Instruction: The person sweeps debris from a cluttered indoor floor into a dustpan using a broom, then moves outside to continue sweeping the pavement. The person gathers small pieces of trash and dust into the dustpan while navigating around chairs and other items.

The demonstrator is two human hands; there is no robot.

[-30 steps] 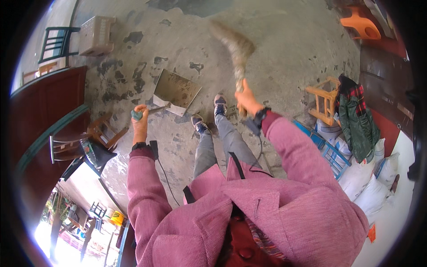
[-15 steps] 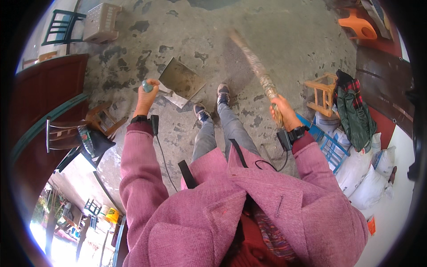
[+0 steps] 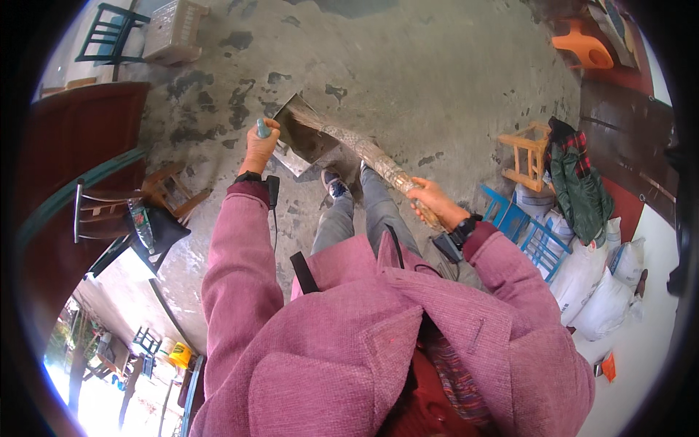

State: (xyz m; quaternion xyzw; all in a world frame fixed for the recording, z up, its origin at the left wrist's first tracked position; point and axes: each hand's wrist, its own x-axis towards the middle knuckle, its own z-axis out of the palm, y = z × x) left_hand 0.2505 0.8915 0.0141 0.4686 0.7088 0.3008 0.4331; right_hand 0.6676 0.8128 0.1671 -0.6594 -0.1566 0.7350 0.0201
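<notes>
My left hand (image 3: 260,149) is closed around the upright handle of a metal dustpan (image 3: 299,163), gripping its blue-grey end. The pan rests on the concrete floor just in front of my feet. My right hand (image 3: 435,202) wraps round the lower end of a long straw broom (image 3: 373,154). From there the broom slants to the far left, its bristle tips over the pan's open tray. What lies inside the tray is partly hidden by the bristles and too dark to make out.
At the right stand a wooden stool (image 3: 527,154), a blue chair (image 3: 540,244) and white sacks (image 3: 603,305). An orange plastic seat (image 3: 585,48) is at the far right. Wooden chairs (image 3: 109,213) stand at the left by a dark red door (image 3: 80,138). A beige crate (image 3: 173,33) sits far left.
My right hand has moved left and a little nearer, swinging the broom's bristles leftward and into the dustpan. My left hand has shifted slightly right, still holding the dustpan.
</notes>
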